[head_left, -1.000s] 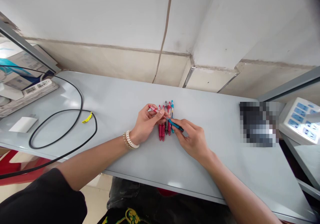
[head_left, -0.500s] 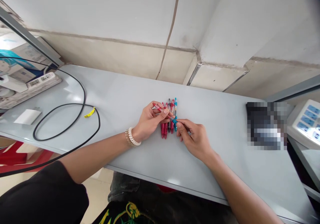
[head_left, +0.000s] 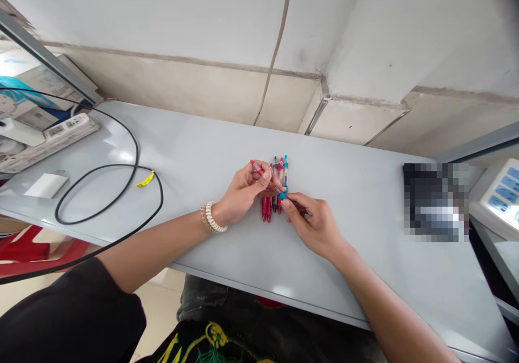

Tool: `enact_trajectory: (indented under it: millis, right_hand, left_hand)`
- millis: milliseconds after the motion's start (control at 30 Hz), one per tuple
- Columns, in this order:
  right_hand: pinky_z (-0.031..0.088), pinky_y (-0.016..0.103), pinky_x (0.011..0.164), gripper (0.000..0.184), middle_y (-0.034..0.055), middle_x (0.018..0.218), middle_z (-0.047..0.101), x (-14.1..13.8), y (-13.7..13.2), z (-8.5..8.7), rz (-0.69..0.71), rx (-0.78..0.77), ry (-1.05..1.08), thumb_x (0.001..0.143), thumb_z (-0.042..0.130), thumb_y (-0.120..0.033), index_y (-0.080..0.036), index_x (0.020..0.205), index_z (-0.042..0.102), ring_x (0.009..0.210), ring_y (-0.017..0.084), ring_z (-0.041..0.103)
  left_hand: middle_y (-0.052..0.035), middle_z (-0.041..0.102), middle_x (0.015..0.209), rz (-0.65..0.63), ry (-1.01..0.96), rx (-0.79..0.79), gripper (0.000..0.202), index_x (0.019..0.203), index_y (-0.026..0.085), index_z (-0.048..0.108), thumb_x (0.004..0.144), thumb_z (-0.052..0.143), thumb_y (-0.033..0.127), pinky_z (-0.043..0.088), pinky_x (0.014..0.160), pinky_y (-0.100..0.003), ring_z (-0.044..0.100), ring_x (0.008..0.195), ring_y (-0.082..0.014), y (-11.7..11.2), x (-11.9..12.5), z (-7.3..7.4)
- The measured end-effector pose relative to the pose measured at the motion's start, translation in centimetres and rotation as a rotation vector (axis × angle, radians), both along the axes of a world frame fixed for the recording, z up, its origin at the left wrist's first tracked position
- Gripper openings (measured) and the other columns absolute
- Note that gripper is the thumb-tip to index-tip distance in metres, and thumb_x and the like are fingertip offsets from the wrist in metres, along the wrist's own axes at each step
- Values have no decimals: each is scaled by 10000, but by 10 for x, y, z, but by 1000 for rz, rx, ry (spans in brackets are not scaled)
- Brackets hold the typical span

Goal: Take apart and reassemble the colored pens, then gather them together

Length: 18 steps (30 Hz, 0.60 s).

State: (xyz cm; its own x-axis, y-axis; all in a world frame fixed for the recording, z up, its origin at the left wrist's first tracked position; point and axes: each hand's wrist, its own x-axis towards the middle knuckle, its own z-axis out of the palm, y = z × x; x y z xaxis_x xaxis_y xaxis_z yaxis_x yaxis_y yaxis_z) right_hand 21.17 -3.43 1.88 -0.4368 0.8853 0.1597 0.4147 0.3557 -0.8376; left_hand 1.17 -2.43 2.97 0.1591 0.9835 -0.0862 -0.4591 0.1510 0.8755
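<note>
Inwardly angled, left hand point(head_left: 243, 191), right hand point(head_left: 315, 220), pinching pen point(head_left: 279, 191)

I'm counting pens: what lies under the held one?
Several pens in a row on the table, some ends showing; other parts are hidden by the left hand and held pen.

On the grey counter point(head_left: 219, 146) lies a row of red, black and blue pens point(head_left: 269, 210); just above it, the left hand point(head_left: 238, 192) pinches the red end of a slanting pen point(head_left: 277, 190) while the right hand point(head_left: 315, 219) grips its blue end. Well left of the row are a looped black cable point(head_left: 162, 191) with a yellow tag point(head_left: 145, 179) and a white adapter point(head_left: 46, 185); well to its right sits a pixelated dark object point(head_left: 436, 203).
</note>
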Motion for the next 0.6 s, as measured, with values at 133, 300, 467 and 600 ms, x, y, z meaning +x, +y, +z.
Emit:
enact_trajectory:
  millis: [133, 300, 467, 600]
  right_hand:
    - [464, 233, 532, 329, 25, 760, 712, -1, 0, -3, -58, 35, 91, 1060, 611, -462, -171, 1130, 747, 612, 118, 597]
    - [491, 222, 570, 248, 35, 818, 751, -1, 1, -2, -43, 149, 114, 1084, 594, -371, -190, 1016, 749, 661, 115, 636]
    - [467, 216, 570, 242, 18, 792, 731, -1, 0, 2, -16, 207, 96, 1089, 589, -328, -189, 938, 717, 647, 97, 608]
    - [431, 224, 544, 245, 14, 778, 713, -1, 0, 0, -9, 218, 79, 1095, 575, -328, -194, 938, 708, 647, 99, 597]
  left_hand:
    - [79, 458, 669, 44, -185, -132, 451, 851, 205, 542, 830, 917, 455, 533, 539, -192, 502, 524, -62, 10, -11, 11]
    - [75, 190, 535, 106, -144, -268, 534, 671, 203, 480, 1079, 384, 534, 213, 335, -172, 166, 361, -65, 23, -36, 29]
    - [69, 131, 524, 101, -43, -287, 512, 602, 206, 444, 1043, 247, 376, 211, 327, -180, 112, 354, -81, 27, -46, 39]
    - [72, 136, 528, 143, -13, -268, 494, 604, 207, 459, 1022, 295, 414, 202, 337, -176, 112, 364, -77, 28, -47, 39]
